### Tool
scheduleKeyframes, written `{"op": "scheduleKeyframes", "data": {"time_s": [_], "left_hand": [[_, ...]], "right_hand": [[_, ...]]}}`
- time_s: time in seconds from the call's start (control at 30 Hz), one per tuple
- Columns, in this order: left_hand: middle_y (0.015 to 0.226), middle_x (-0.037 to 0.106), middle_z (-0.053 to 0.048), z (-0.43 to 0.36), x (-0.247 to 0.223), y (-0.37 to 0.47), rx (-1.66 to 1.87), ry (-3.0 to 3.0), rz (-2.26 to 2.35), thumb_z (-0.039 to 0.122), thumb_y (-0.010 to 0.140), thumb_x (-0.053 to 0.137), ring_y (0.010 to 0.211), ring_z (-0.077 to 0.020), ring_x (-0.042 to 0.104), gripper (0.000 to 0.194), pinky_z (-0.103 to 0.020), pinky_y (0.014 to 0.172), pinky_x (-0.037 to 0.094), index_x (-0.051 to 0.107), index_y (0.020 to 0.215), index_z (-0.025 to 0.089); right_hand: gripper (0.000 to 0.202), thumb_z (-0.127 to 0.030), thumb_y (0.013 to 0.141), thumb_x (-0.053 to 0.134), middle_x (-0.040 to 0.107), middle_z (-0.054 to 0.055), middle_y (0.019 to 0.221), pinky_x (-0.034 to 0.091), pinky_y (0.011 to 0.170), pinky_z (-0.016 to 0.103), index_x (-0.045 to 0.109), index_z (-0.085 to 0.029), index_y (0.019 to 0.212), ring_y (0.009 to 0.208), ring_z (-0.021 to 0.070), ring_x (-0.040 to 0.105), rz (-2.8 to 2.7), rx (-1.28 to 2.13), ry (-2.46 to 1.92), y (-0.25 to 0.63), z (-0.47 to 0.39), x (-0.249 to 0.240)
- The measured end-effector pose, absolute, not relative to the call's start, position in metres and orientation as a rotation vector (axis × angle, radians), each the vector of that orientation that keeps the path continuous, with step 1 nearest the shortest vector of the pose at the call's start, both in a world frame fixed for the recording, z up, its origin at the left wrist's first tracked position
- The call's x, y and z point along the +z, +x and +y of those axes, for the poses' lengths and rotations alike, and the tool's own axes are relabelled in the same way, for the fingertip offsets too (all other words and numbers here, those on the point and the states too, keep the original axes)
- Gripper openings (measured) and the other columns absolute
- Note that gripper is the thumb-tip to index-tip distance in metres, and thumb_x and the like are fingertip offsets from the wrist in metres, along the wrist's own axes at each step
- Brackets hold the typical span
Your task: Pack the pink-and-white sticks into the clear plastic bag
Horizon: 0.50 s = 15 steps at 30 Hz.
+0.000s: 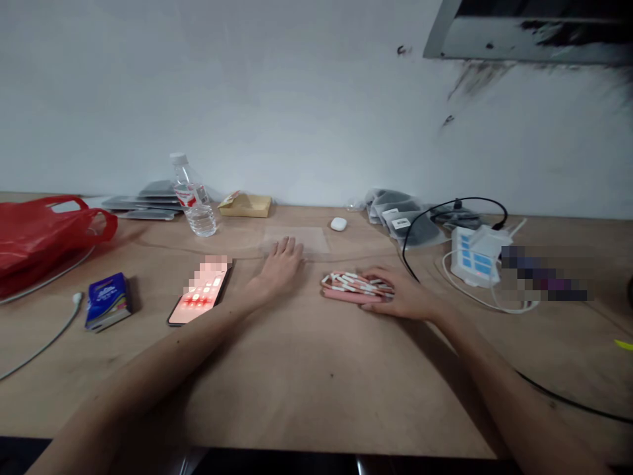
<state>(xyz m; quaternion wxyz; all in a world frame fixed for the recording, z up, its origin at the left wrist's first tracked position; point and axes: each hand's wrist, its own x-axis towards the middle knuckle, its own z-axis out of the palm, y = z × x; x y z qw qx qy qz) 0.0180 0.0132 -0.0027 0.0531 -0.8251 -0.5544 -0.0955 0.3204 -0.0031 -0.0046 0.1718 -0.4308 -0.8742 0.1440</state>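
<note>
Step in hand, judged from the pose: right hand (406,298) grasping the right end of a bundle of pink and white sticks (353,284), thumb on the near side, fingers curled over the far side; bundle lies crosswise on the bench (297,389), between the two hands, nearer the right; a thicker pink piece runs along its near edge; blurred, so cannot tell whether the sticks are tied or loose, nor how firm the grip is.

Left hand (277,272) released, palm down, fingers stretched forward onto a clear plastic sheet (315,240); sheet looks flat on the bench, beyond the bundle and a bit to its left; no grip on it seen, only contact.

Next move, as a judgement: shifting the bundle from this hold calls for closing round sticks and pink piece together, kept level, since the left end has no support from a hand; picking up the sheet calls for a fingertip pinch at an edge, as it looks thin and flat.

Around: phone (204,297) with lit screen left of the left hand, blue packet (107,300) farther left; bottle (200,210) and shallow box (250,206) near the wall; small white case (339,224) beyond the bundle; power strip (475,260) to the right.
</note>
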Motion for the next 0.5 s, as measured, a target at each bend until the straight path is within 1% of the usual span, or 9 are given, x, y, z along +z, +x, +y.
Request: {"op": "scheduleKeyframes", "data": {"time_s": [0.03, 0.1, 0.2, 0.23, 0.27, 0.3, 0.37, 0.43, 0.5], "left_hand": [[0.156, 0.035, -0.024, 0.011, 0.0, 0.02, -0.353, -2.523, -1.655, 0.025, 0.105, 0.036, 0.149, -0.0344, 0.027, 0.043, -0.05, 0.119, 0.023, 0.043, 0.143, 0.005], [0.157, 0.035, -0.024, 0.004, 0.006, 0.024, -0.511, -2.613, -1.531, 0.03, 0.105, 0.035, 0.149, -0.0342, 0.027, 0.047, -0.048, 0.12, 0.023, 0.042, 0.144, 0.004], [0.151, 0.045, -0.021, -0.01, 0.008, 0.032, -0.587, -2.92, -1.226, 0.043, 0.104, 0.037, 0.141, -0.0291, 0.043, 0.054, -0.039, 0.115, 0.034, 0.043, 0.143, 0.006], [0.15, 0.046, -0.023, -0.014, 0.007, 0.034, -0.558, -2.98, -1.18, 0.049, 0.103, 0.038, 0.139, -0.0301, 0.044, 0.06, -0.04, 0.113, 0.036, 0.042, 0.143, 0.005], [0.151, 0.043, -0.026, -0.018, 0.004, 0.036, -0.527, -2.994, -1.167, 0.057, 0.1, 0.04, 0.141, -0.0333, 0.042, 0.071, -0.042, 0.114, 0.034, 0.037, 0.145, 0.002], [0.152, 0.04, -0.029, -0.021, 0.0, 0.038, -0.503, -2.983, -1.171, 0.063, 0.098, 0.041, 0.143, -0.0361, 0.037, 0.081, -0.045, 0.116, 0.031, 0.033, 0.147, -0.001], [0.153, 0.037, -0.03, -0.026, -0.008, 0.04, -0.46, -2.953, -1.158, 0.073, 0.092, 0.042, 0.144, -0.0393, 0.034, 0.094, -0.049, 0.117, 0.027, 0.029, 0.149, -0.002], [0.151, 0.04, -0.03, -0.028, -0.014, 0.042, -0.417, -2.917, -1.141, 0.075, 0.089, 0.045, 0.141, -0.0407, 0.037, 0.097, -0.051, 0.115, 0.027, 0.031, 0.148, -0.001], [0.147, 0.046, -0.028, -0.028, -0.017, 0.044, -0.374, -2.86, -1.156, 0.067, 0.09, 0.05, 0.135, -0.0401, 0.043, 0.087, -0.051, 0.112, 0.03, 0.036, 0.145, 0.001]], "right_hand": [[0.055, -0.047, 0.073, 0.078, 0.068, 0.011, 0.124, 0.051, 0.095, 0.05, 0.066, -0.025, 0.122, 0.112, 0.0348, 0.064, -2.48, 0.413, -1.161, 0.309, -0.005, -0.008], [0.056, -0.046, 0.075, 0.078, 0.069, 0.012, 0.124, 0.049, 0.098, 0.053, 0.064, -0.025, 0.125, 0.113, 0.0356, 0.064, -2.43, 0.402, -1.031, 0.285, -0.005, -0.016], [0.057, -0.044, 0.076, 0.077, 0.068, 0.014, 0.125, 0.048, 0.099, 0.055, 0.06, -0.023, 0.127, 0.115, 0.0363, 0.063, -2.314, 0.405, -0.887, 0.256, -0.002, -0.032], [0.061, -0.044, 0.076, 0.076, 0.066, 0.016, 0.128, 0.047, 0.099, 0.056, 0.058, -0.022, 0.13, 0.116, 0.0369, 0.062, -2.269, 0.427, -0.869, 0.249, 0.0, -0.036], [0.062, -0.043, 0.077, 0.075, 0.064, 0.017, 0.13, 0.046, 0.101, 0.057, 0.056, -0.021, 0.132, 0.118, 0.0374, 0.061, -2.226, 0.452, -0.852, 0.245, 0.002, -0.04], [0.06, -0.041, 0.079, 0.073, 0.063, 0.018, 0.132, 0.045, 0.102, 0.057, 0.055, -0.021, 0.133, 0.119, 0.0367, 0.061, -2.18, 0.507, -0.849, 0.243, 0.003, -0.044], [0.052, -0.036, 0.086, 0.065, 0.061, 0.016, 0.136, 0.044, 0.105, 0.054, 0.053, -0.022, 0.134, 0.123, 0.0331, 0.059, -2.06, 0.672, -0.867, 0.243, 0.004, -0.048], [0.044, -0.033, 0.09, 0.057, 0.06, 0.012, 0.138, 0.043, 0.109, 0.049, 0.053, -0.025, 0.133, 0.128, 0.0284, 0.057, -1.887, 0.823, -0.916, 0.247, 0.005, -0.051], [0.04, -0.034, 0.091, 0.055, 0.06, 0.01, 0.139, 0.04, 0.111, 0.047, 0.055, -0.025, 0.129, 0.131, 0.0264, 0.054, -1.705, 0.884, -0.988, 0.25, 0.007, -0.053]]}}
